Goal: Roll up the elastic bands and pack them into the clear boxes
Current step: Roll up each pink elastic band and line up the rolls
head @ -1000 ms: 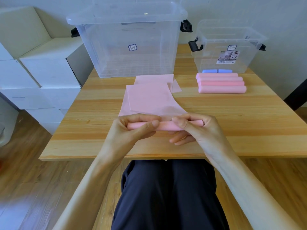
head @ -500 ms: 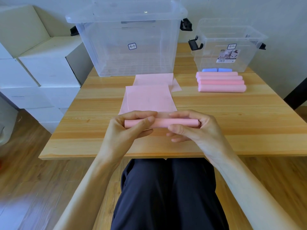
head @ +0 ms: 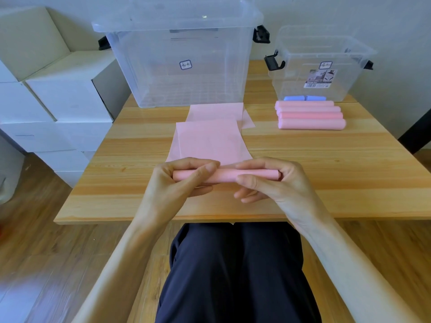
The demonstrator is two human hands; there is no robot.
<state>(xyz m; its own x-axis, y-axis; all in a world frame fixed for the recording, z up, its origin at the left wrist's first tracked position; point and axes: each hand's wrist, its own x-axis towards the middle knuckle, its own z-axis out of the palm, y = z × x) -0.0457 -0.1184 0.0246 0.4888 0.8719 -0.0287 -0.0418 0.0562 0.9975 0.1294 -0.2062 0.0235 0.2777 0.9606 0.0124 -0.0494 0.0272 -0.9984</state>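
A pink elastic band (head: 211, 141) lies flat on the wooden table (head: 326, 159), its near end wound into a roll (head: 225, 175). My left hand (head: 177, 183) pinches the roll's left part between thumb and fingers. My right hand (head: 272, 183) grips its right part the same way. Several finished pink rolls (head: 311, 115) lie side by side at the right. A large lidded clear box (head: 179, 54) stands at the back centre, a smaller open clear box (head: 319, 66) at the back right with a blue roll (head: 303, 98) at its base.
A second flat pink band (head: 217, 111) lies under and behind the first. White cardboard boxes (head: 51, 96) are stacked to the left of the table. My legs in dark trousers sit below the table's near edge.
The roll has grown thicker as my hands turned it away from me. The flat part of the band has become shorter and flatter on the table.
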